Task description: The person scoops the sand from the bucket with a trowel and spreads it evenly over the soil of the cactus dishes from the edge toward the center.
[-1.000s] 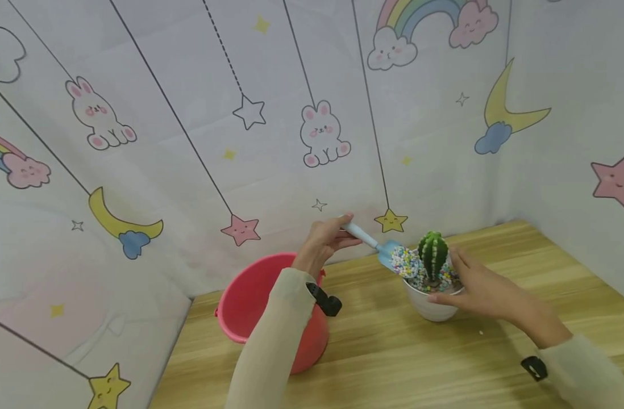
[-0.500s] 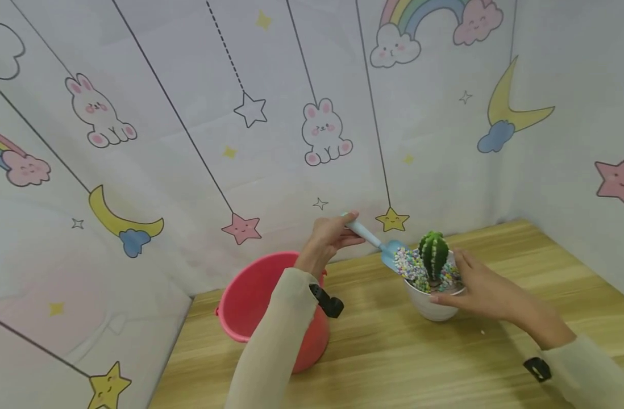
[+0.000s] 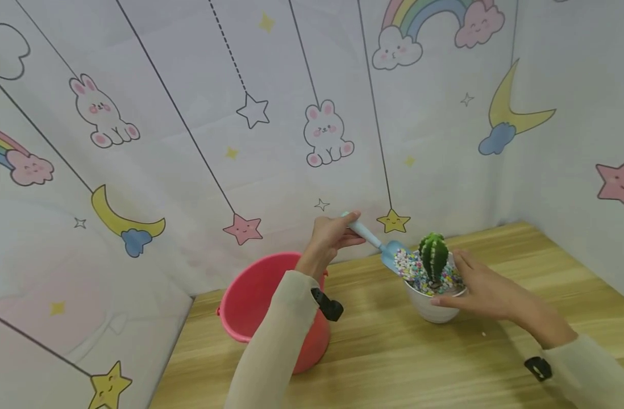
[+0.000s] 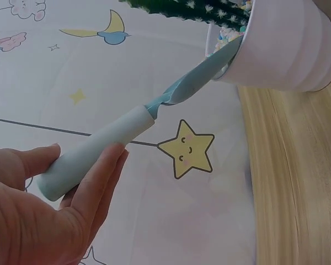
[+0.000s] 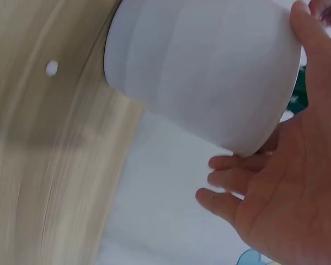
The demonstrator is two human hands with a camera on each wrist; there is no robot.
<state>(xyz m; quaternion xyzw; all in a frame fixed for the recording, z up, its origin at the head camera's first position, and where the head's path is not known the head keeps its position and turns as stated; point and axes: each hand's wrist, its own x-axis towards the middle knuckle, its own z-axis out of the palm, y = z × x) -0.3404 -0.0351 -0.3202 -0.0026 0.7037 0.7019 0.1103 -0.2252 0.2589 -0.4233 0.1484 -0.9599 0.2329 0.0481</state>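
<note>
My left hand (image 3: 328,234) holds a small trowel by its pale handle (image 4: 99,152), thumb on one side and fingers on the other. The trowel's light blue blade (image 3: 390,255) slopes down to the rim of a white flower pot (image 3: 431,309). Small pastel beads (image 3: 405,264) lie on the blade's lower end and around a green cactus (image 3: 433,258) standing in the pot. My right hand (image 3: 488,288) grips the pot's rim from the right, thumb in front and fingers behind. In the right wrist view the pot's ribbed side (image 5: 198,66) fills the upper middle.
A red bucket (image 3: 240,295) stands left of the pot, partly behind my left forearm. One pale bead (image 3: 483,334) lies on the wooden table (image 3: 373,346). A printed cloth (image 3: 189,170) with bunnies, stars and moons rises behind the table.
Beads have slid down the trowel blade toward the pot, leaving more of the blue blade bare. The left hand and trowel have shifted slightly right. The right hand stays on the pot.
</note>
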